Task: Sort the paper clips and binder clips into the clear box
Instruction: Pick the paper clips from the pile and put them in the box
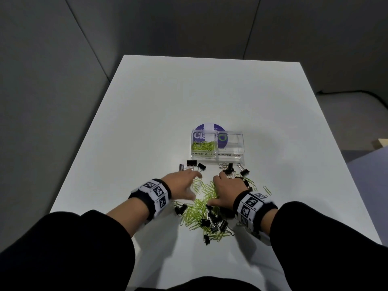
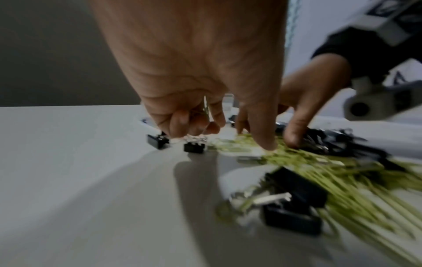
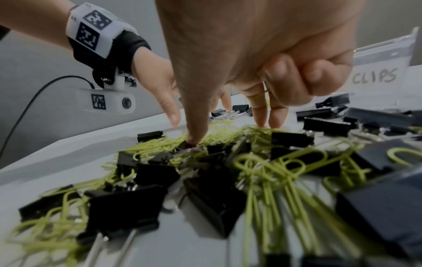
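Dim, even light; soft shadows fall on the desk under the hands, both wrist views motion-blurred (edges bowed, smeared).

The worktop is smooth, matt white, faintly reflective up close. The clear box is glossy transparent plastic. The paper clips look coated in smooth lime-green; the binder clips are black painted metal with shiny bare wire handles.

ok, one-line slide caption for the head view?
Both hands rake mixed clips before the clear box; only the paper-clip side is filled.
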`<control>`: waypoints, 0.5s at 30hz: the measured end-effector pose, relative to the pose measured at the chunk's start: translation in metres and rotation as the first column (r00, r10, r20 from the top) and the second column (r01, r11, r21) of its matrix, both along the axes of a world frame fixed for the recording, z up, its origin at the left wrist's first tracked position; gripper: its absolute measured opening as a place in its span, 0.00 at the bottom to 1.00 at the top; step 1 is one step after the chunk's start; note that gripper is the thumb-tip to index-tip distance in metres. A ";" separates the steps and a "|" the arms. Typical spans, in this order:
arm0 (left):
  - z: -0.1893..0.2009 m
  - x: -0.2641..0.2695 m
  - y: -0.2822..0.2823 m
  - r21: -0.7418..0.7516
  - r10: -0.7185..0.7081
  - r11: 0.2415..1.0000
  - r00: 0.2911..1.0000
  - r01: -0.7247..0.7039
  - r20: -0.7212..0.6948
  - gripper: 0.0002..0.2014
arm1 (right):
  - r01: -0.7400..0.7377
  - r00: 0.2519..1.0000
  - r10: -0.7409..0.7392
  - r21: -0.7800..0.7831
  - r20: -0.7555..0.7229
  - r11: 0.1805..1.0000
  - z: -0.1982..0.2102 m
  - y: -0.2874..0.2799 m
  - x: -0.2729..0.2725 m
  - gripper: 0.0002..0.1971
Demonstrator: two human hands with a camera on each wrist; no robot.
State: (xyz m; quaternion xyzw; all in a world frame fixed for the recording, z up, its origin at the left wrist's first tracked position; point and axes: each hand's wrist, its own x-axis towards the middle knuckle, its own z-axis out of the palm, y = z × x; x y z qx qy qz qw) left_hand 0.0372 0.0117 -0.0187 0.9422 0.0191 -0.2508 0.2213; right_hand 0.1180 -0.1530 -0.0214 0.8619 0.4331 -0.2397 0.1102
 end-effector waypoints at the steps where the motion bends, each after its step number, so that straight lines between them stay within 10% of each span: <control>1: -0.004 0.000 -0.005 0.044 -0.060 0.997 0.998 0.061 -0.022 0.37 | 0.001 1.000 -0.001 0.005 -0.001 1.000 -0.001 0.000 -0.001 0.37; 15: -0.010 0.012 -0.022 0.228 -0.210 0.954 0.976 0.192 0.054 0.33 | 0.035 0.995 -0.032 0.038 -0.092 0.999 0.002 -0.007 0.008 0.30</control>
